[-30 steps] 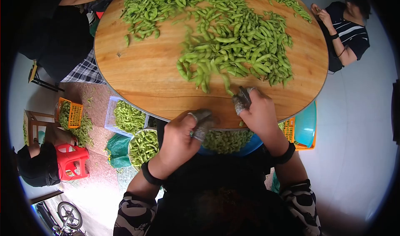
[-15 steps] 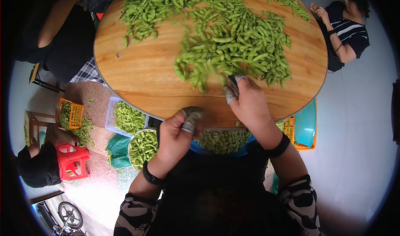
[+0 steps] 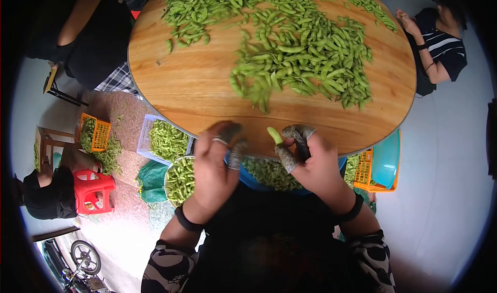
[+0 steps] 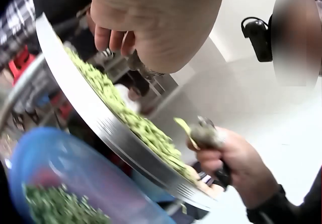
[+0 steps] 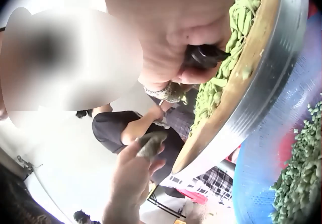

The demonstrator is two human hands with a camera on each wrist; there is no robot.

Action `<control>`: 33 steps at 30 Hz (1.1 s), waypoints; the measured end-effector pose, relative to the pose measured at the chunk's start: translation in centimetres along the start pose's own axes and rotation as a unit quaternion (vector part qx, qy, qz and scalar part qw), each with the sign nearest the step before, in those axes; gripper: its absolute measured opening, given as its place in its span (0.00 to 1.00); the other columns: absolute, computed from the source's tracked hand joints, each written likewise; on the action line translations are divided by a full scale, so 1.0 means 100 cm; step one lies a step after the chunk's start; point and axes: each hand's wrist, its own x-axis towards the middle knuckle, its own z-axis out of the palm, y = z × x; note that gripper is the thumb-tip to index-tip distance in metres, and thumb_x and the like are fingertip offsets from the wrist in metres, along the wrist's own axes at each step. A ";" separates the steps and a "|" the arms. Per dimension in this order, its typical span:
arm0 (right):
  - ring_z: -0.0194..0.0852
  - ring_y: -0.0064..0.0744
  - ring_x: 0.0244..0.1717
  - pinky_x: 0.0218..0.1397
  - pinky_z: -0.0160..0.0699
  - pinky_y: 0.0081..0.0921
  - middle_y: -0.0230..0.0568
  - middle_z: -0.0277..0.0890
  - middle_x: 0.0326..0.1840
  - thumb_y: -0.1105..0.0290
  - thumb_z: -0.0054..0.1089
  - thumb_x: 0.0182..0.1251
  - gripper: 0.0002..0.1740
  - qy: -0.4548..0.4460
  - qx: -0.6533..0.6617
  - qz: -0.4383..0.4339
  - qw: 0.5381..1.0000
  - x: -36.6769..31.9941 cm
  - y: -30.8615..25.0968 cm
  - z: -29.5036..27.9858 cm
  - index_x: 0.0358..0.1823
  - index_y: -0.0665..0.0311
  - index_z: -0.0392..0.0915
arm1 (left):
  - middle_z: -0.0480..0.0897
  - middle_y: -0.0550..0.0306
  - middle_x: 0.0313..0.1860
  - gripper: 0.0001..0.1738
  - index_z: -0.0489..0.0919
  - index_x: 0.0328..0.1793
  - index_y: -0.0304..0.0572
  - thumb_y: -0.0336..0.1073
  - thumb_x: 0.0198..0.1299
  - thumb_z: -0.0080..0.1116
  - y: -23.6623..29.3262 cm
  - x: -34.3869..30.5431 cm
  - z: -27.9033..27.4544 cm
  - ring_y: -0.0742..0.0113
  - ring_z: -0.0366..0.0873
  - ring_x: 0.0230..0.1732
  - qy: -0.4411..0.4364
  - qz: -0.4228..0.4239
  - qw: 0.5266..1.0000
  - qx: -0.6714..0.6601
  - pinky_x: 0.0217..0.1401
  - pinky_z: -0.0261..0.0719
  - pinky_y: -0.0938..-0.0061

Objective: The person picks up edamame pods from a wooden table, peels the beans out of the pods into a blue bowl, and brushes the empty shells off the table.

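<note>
My right hand (image 3: 318, 161) pinches a green soybean pod (image 3: 274, 135) between thumb and finger, just over the table's near edge. The pod also stands out from the fingertips in the left wrist view. A dark, glossy thing (image 5: 204, 55) sits in the right palm; its kind I cannot tell. Thumb and fingertips of both hands wear grey, worn wrappings. My left hand (image 3: 209, 171) hovers left of the pod, thumb and wrapped forefinger apart, nothing visible between them. Ahead lies a heap of pods (image 3: 310, 55). Below the hands is a blue basin (image 3: 248, 176) of shelled beans (image 3: 274, 174).
The round wooden table (image 3: 181, 86) has a metal rim. Left of me stand a white crate (image 3: 147, 148) of pods, a green bag (image 3: 152, 182) and a red stool (image 3: 93, 192). An orange crate (image 3: 365, 169) stands right. People sit or stand around.
My right hand has come back from the heap toward the table edge, with a pod in its fingertips. The left hand's thumb and forefinger have parted. The view has shifted slightly.
</note>
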 end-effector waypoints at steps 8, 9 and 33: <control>0.79 0.55 0.41 0.44 0.78 0.40 0.55 0.78 0.44 0.74 0.63 0.57 0.25 -0.074 0.035 -0.049 0.995 -0.023 -0.003 -0.005 0.58 0.69 0.70 | 0.83 0.63 0.38 0.09 0.79 0.52 0.39 0.26 0.68 0.52 0.010 -0.011 0.026 0.79 0.75 0.37 -0.165 -0.216 0.876 -0.398 0.39 0.73 0.81; 0.79 0.55 0.41 0.44 0.78 0.40 0.55 0.78 0.44 0.74 0.63 0.57 0.25 -0.073 0.037 -0.048 0.996 -0.023 -0.001 -0.005 0.58 0.69 0.70 | 0.83 0.63 0.38 0.10 0.79 0.52 0.39 0.25 0.68 0.52 0.008 -0.012 0.025 0.79 0.75 0.36 -0.164 -0.193 0.882 -0.397 0.39 0.73 0.82; 0.59 0.13 0.19 0.20 0.62 0.14 0.28 0.72 0.29 0.76 0.44 0.72 0.15 -0.249 0.441 0.322 0.800 -0.014 -0.015 -0.030 0.57 0.60 0.71 | 0.82 0.62 0.32 0.08 0.81 0.47 0.42 0.29 0.62 0.63 0.000 -0.003 0.014 0.69 0.79 0.31 -0.300 -0.279 0.744 -0.527 0.30 0.75 0.75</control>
